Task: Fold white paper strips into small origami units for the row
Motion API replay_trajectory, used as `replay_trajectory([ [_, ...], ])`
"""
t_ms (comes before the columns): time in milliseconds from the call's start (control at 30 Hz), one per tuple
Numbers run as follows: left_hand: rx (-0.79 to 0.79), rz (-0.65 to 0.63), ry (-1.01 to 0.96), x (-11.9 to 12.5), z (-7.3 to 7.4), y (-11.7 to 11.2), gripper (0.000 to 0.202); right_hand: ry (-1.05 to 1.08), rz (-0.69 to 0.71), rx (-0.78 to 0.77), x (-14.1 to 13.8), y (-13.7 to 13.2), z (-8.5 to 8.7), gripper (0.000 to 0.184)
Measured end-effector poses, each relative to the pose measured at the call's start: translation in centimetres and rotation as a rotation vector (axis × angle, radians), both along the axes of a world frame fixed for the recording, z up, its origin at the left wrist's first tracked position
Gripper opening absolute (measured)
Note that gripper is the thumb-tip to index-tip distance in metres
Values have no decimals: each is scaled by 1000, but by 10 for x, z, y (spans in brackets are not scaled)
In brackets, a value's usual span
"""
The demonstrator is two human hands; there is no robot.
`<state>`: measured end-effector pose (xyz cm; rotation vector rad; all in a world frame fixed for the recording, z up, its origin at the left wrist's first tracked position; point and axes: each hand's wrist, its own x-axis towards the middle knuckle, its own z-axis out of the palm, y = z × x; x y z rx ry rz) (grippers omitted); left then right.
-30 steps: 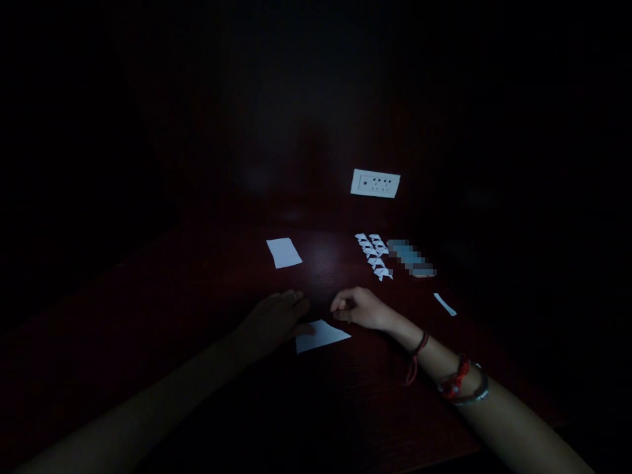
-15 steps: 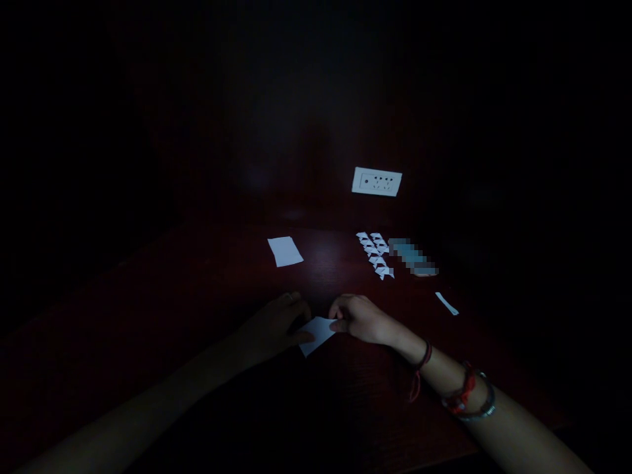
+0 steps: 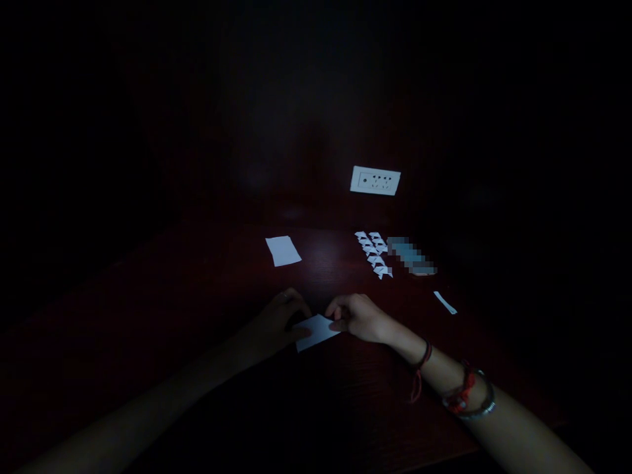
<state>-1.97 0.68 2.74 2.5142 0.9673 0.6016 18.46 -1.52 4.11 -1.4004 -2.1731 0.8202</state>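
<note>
A small white sheet of paper [image 3: 318, 329] is held between my two hands, near the front of the dark red table [image 3: 395, 375]. My left hand [image 3: 284, 319] pinches its left end, with the thumb on top and the fingers behind. At the right end, my right hand [image 3: 363, 318] grips the sheet between thumb and curled fingers. Farther back lies a flat stack of white paper [image 3: 283, 251]. To its right, several small folded white paper pieces [image 3: 371, 250] sit in two rows.
A blurred-out bluish flat object [image 3: 411, 255] lies beside the folded pieces. Nearer me on the right is a narrow white strip [image 3: 445, 302]. A white socket panel [image 3: 375, 180] is on the wall behind the table. Surroundings are very dark.
The held sheet has turned slightly and lies more level, its left end moved a little left and up. Both hands keep their grip.
</note>
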Motion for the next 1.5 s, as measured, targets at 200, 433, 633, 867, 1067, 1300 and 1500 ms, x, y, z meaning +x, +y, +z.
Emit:
replay_trajectory([
  [200, 148, 70, -44, 1, 18, -4, 10, 68, 10, 310, -1, -4, 10, 16],
  [433, 365, -98, 126, -4, 24, -7, 21, -172, 141, 593, 2, -7, 18, 21],
  [633, 293, -257, 131, -5, 8, -6, 16, -175, 252, 445, 10, 2, 6, 21],
  [867, 154, -266, -12, -7, -3, 2, 15, -15, 73, 192, 12, 9, 1, 31],
  [1067, 153, -215, -26, -7, -5, 3, 15, -115, -48, 83, 14, 11, -2, 24],
  [1300, 210, -178, 43, -7, -8, 7, 17, -68, -36, 56, 11, 9, 0, 10],
  [1500, 234, -201, 60, -5, 2, -5, 22, 56, -188, 211, 12, 9, -2, 16],
])
